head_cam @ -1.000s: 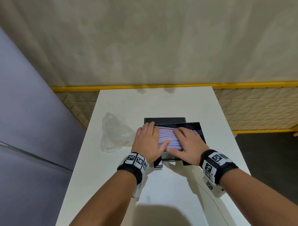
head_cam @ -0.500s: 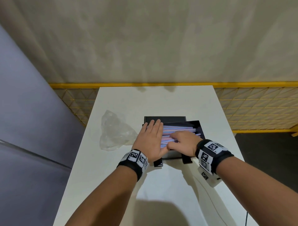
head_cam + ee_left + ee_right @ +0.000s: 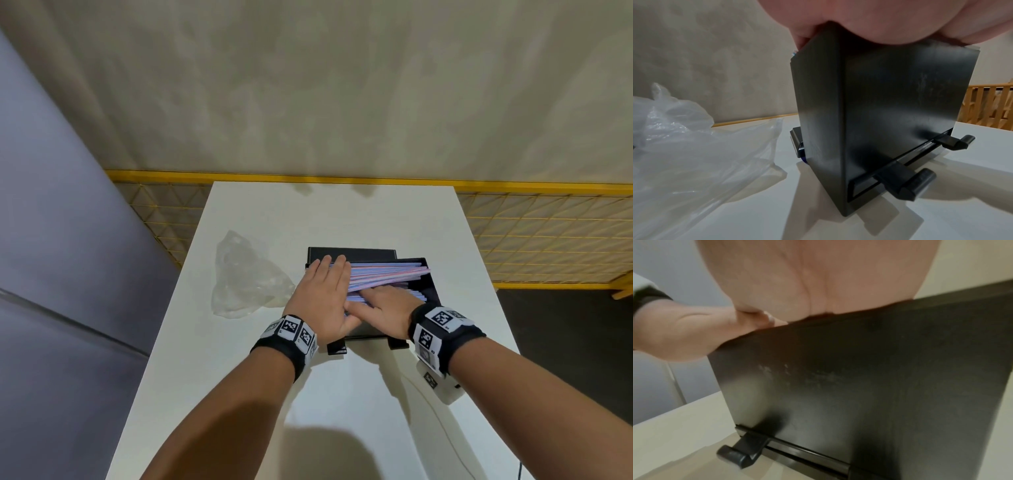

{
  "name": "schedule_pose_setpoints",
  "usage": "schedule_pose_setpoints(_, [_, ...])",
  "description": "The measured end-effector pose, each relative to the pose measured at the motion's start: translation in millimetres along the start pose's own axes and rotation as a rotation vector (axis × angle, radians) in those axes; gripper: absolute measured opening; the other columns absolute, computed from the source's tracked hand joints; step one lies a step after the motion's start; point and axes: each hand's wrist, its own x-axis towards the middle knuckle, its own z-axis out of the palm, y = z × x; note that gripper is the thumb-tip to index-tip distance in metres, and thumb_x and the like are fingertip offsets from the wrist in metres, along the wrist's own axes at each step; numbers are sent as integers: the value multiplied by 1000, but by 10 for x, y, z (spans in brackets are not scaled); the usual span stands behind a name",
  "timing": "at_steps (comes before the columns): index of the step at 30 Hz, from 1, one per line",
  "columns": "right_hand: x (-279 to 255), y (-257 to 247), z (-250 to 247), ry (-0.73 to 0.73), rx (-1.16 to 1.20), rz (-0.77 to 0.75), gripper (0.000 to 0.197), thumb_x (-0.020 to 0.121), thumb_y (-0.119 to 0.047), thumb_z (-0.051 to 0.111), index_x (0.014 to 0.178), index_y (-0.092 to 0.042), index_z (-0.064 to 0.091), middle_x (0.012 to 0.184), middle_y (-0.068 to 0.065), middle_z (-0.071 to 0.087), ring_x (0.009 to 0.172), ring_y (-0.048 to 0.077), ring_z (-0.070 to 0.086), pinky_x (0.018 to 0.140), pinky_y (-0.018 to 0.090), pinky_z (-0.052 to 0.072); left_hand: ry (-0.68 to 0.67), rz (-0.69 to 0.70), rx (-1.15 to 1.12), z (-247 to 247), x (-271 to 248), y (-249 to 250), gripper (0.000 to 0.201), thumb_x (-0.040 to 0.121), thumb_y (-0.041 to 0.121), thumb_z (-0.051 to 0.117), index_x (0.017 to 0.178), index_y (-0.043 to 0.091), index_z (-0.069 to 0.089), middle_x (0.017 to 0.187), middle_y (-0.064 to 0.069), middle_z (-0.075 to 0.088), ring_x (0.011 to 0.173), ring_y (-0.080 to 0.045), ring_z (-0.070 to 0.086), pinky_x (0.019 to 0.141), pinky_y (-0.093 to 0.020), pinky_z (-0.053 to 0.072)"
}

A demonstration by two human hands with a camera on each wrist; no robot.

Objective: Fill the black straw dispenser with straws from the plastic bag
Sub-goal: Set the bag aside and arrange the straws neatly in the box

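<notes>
The black straw dispenser (image 3: 430, 286) stands open-topped in the middle of the white table (image 3: 342, 212). Pink and blue straws (image 3: 387, 272) lie lengthwise in it, their right ends fanned out and slightly raised. My left hand (image 3: 325, 291) lies flat with straight fingers on the left end of the straws. My right hand (image 3: 387, 305) rests on the near side of the pile, fingers pointing left towards the left thumb. The wrist views show only palms (image 3: 879, 19) (image 3: 813, 280) on the dispenser's (image 3: 890, 113) (image 3: 859, 386) top edge; the fingers are hidden there.
A crumpled clear plastic bag (image 3: 246, 277) lies left of the dispenser, also in the left wrist view (image 3: 694, 154). A flat black lid (image 3: 352, 253) sits just behind it. Two black feet (image 3: 906, 183) stick out at the front. A yellow mesh fence (image 3: 548, 240) runs behind the table.
My right hand has slid from across the straws to their near left side, beside the left thumb. The straws' right ends are now uncovered and fanned out. The left hand has stayed put.
</notes>
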Motion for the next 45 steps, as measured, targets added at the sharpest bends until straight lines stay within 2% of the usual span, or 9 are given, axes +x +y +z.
schedule_pose_setpoints(5, [34,15,-9,42,-74,31,48,82,-72,27,87,-29,49,85,-2,58,90,25,57,82,38,41,19,7,6,29,0,-2,88,89,59,36,147,-6,47,151,-24,49,138,-46,47,119,-55,35])
schedule_pose_setpoints(10, [73,-30,100,229,159,-54,48,76,-49,33,92,-12,59,91,10,65,87,27,57,80,36,46,72,0,-39,38,0,-5,86,89,56,39,150,-4,42,152,-23,49,138,-45,46,119,-54,32])
schedule_pose_setpoints(18, [178,-111,44,26,-5,140,45,78,-60,27,84,-26,56,86,-4,63,92,24,56,87,42,38,44,-1,-33,30,-4,-2,82,89,53,38,148,-4,47,151,-23,50,138,-46,47,118,-54,34])
schedule_pose_setpoints(23, [209,-68,71,31,97,113,54,73,-64,27,80,-21,60,75,1,66,77,25,60,78,41,51,29,-21,-11,22,-5,5,85,89,57,35,150,-2,44,155,-20,46,140,-43,44,120,-57,29])
schedule_pose_setpoints(29, [189,-92,1,-22,43,146,37,85,-62,32,77,-30,51,75,-11,57,84,20,53,82,38,41,8,-36,18,15,-10,2,86,88,58,32,152,1,43,157,-17,45,143,-40,43,121,-61,23])
schedule_pose_setpoints(32, [166,-104,2,-31,13,168,41,84,-62,29,82,-30,54,83,-8,59,90,21,50,95,46,38,12,-28,14,13,-16,2,86,89,57,32,151,0,43,157,-17,45,143,-40,43,121,-62,23])
schedule_pose_setpoints(36, [103,-98,55,107,28,85,48,80,-64,24,88,-29,55,87,-5,64,91,23,56,94,45,42,35,-25,4,-6,-13,18,85,89,56,32,151,-1,43,155,-18,46,141,-41,44,120,-60,25])
schedule_pose_setpoints(41, [35,-46,94,284,19,-94,38,91,-52,36,116,-33,58,116,0,68,111,23,58,98,39,43,45,-25,-5,-34,-9,35,85,87,54,32,151,-1,42,155,-18,46,141,-42,44,120,-59,27])
schedule_pose_setpoints(45, [-18,-37,47,243,29,-104,38,94,-55,34,117,-35,57,116,-4,68,109,20,59,98,41,45,33,-30,-2,-30,-5,36,85,85,53,34,151,0,43,156,-18,45,143,-41,42,120,-58,28])
